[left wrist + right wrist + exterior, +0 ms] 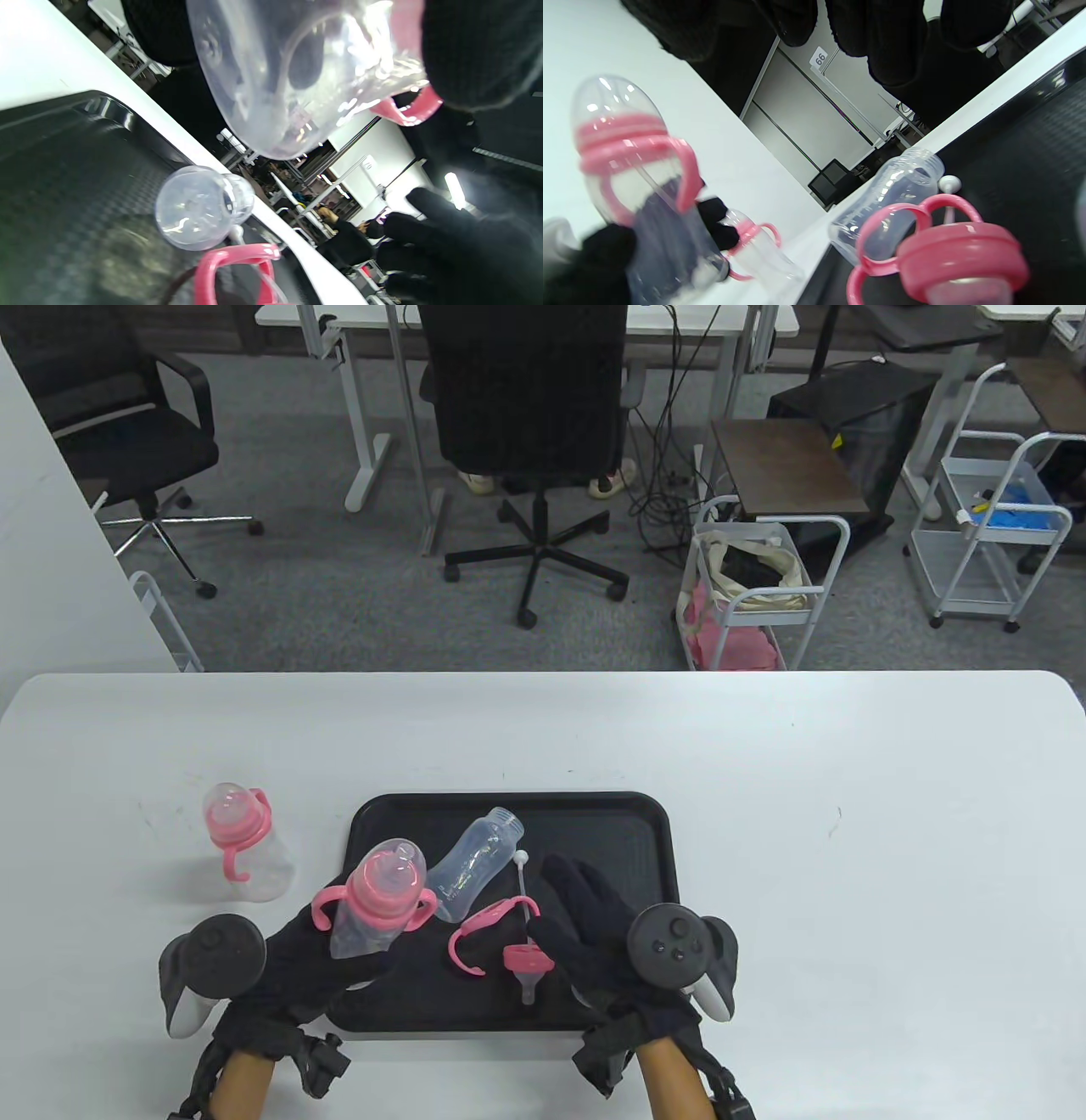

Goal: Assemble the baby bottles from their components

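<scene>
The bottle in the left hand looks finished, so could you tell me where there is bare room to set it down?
The table is bare right of the tray and along its far strip. On the left, room lies beyond and around the standing bottle. The tray's right part is partly free, under the right hand. Crowded: tray centre, with empty bottle, handle ring, straw and collar.

A black rectangular plastic tray (653,848) sits on the white table (848,831), near its front edge. In the tray a clear uncapped plastic bottle body (471,865) lies at the left; to its right a white-tipped thin straw (520,875); in front of both a pink handled collar ring (484,929) and a pink nipple cap (528,965). Left of the tray, on the table, stands an assembled clear bottle with pink handles (242,844)
</scene>
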The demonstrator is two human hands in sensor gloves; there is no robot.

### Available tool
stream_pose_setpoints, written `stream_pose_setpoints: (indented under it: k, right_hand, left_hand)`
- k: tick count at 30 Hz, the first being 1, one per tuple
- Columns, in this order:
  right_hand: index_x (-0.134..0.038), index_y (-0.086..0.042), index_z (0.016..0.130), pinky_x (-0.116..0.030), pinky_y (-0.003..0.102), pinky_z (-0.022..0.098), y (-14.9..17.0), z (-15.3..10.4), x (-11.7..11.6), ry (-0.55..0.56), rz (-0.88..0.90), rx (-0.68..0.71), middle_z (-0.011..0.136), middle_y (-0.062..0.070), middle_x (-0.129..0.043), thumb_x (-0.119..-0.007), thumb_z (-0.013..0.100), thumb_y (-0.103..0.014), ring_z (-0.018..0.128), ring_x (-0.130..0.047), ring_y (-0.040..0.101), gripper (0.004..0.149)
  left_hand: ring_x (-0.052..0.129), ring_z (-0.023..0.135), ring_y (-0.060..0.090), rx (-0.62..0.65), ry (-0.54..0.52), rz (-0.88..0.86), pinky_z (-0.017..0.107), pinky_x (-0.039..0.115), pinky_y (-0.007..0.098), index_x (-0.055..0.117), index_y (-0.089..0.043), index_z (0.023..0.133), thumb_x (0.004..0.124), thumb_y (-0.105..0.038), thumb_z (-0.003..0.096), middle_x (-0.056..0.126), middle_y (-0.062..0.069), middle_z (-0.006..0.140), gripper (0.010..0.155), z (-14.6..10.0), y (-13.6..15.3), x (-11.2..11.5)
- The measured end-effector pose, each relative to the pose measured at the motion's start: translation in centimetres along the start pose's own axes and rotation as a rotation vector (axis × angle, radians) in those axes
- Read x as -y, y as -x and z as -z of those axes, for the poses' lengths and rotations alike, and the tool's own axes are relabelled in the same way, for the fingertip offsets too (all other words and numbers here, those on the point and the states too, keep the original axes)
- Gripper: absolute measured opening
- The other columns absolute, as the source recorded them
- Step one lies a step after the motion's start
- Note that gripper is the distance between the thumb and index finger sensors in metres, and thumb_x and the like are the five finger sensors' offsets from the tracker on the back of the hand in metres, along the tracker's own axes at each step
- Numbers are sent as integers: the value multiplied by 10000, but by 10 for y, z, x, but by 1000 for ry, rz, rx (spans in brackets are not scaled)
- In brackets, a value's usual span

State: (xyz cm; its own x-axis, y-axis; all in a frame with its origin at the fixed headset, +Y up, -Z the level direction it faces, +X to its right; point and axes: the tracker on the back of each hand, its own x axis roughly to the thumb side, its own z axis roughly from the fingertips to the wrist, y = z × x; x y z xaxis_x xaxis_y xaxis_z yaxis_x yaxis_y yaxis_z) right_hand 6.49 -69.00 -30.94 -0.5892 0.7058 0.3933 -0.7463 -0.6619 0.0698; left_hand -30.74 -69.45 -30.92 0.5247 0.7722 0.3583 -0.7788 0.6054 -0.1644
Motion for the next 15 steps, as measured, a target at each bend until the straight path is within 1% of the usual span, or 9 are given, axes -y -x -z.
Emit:
stream_pose_setpoints:
  k: [2, 5, 8, 10, 13, 15]
  right_hand:
    - [-474, -181, 1147, -560, 700, 696, -1, 0, -1, -4, -29, 6, 1153, 223, -498, -710, 575, -575, 964, -714, 450, 733]
    - [-485, -184, 1144, -557, 704, 696, -3, 0, -3, -5, -60, 13, 1152, 221, -503, -715, 572, -572, 965, -713, 452, 728]
    - [-490, -185, 1142, -554, 707, 696, -3, 0, -3, 0, -88, 17, 1152, 221, -502, -716, 571, -570, 966, -712, 452, 725]
    - [-491, -183, 1142, -553, 708, 697, -3, 0, -2, 0, -97, 17, 1152, 223, -502, -717, 571, -570, 966, -713, 450, 725]
    - [-493, -183, 1141, -551, 709, 697, -3, 0, -2, 2, -109, 17, 1151, 221, -504, -718, 571, -567, 965, -714, 450, 724]
    - [-492, -184, 1141, -549, 711, 698, -3, 0, -2, 4, -124, 19, 1151, 222, -503, -717, 571, -568, 966, -714, 450, 723]
  left_hand:
    - [729, 1117, 228, 18, -7, -64, 783, 650, 574, 319, -388, 1190, 838, -662, 437, 604, -102, 1209, 954, -2, 3, -5]
    - [661, 1150, 238, 42, -44, -140, 797, 620, 588, 275, -369, 1192, 827, -617, 458, 536, -93, 1233, 952, -5, 4, -17]
    - [611, 1167, 249, 57, -99, -149, 807, 601, 589, 234, -347, 1194, 793, -587, 468, 483, -78, 1247, 947, -11, 3, -32]
    - [581, 1174, 258, 64, -118, -158, 808, 597, 594, 216, -331, 1194, 784, -564, 475, 453, -64, 1252, 946, -15, 4, -43]
    - [549, 1181, 267, 71, -158, -172, 811, 587, 600, 213, -334, 1194, 787, -535, 480, 432, -51, 1256, 938, -23, 7, -58]
    - [544, 1185, 266, 65, -205, -183, 816, 581, 599, 215, -330, 1194, 800, -527, 482, 422, -47, 1256, 941, -29, 9, -69]
